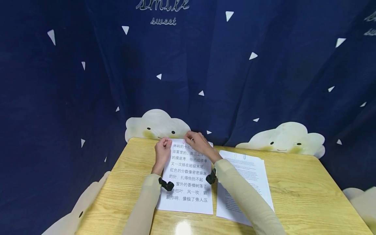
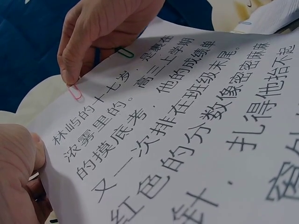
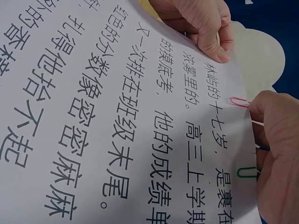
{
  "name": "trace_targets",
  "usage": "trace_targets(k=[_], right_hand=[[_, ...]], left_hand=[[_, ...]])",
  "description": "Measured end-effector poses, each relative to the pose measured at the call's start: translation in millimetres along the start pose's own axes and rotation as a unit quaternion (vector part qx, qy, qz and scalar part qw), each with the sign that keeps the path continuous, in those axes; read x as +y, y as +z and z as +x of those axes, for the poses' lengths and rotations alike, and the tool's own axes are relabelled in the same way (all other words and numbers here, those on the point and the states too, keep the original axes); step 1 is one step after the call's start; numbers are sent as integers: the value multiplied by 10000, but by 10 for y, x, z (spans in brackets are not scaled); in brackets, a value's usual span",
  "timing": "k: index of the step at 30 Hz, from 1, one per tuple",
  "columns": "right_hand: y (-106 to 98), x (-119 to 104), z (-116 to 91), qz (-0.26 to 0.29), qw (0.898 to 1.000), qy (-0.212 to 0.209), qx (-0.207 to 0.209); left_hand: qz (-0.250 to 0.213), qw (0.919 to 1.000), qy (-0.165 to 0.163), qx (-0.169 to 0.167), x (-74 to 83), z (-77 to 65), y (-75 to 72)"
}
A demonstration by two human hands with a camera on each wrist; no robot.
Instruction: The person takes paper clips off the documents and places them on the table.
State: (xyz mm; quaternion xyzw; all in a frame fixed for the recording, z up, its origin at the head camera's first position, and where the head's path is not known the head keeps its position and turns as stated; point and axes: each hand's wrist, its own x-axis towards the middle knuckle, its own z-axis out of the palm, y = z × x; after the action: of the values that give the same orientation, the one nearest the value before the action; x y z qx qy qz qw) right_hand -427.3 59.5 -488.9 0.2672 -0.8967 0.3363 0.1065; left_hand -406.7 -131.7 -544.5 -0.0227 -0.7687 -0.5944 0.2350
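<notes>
A sheaf of white paper (image 1: 188,204) with large printed Chinese characters lies on the table, its top edge slightly raised. At its upper left corner my left hand (image 1: 163,151) grips the side edge, thumb on the printed face. My right hand (image 1: 199,143) is at the top edge, pinching a pink paper clip (image 3: 239,101) by its outer end between thumb and forefinger. The clip's loop lies over the front of the page. Further along that edge sits a green paper clip (image 3: 247,172), close beside the right hand's other fingers.
Right of the sheaf lies a second stack of paper (image 1: 262,186) with small print, partly under my right forearm. A pale clip (image 1: 235,156) and a dark clip (image 1: 244,156) sit on its top edge. A dark blue curtain (image 1: 176,91) hangs behind the wooden table (image 1: 302,195).
</notes>
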Motion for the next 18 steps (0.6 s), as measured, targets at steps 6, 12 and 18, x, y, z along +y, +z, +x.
trace_targets(k=[6, 12, 18], right_hand=[[8, 10, -3, 1, 10000, 28, -3], [13, 18, -9, 10, 10000, 7, -2], [16, 13, -22, 42, 10000, 58, -19]], left_hand=[[45, 10000, -37, -4, -16, -2, 6], [70, 10000, -2, -7, -45, 3, 14], [64, 9999, -79, -80, -54, 6, 10]])
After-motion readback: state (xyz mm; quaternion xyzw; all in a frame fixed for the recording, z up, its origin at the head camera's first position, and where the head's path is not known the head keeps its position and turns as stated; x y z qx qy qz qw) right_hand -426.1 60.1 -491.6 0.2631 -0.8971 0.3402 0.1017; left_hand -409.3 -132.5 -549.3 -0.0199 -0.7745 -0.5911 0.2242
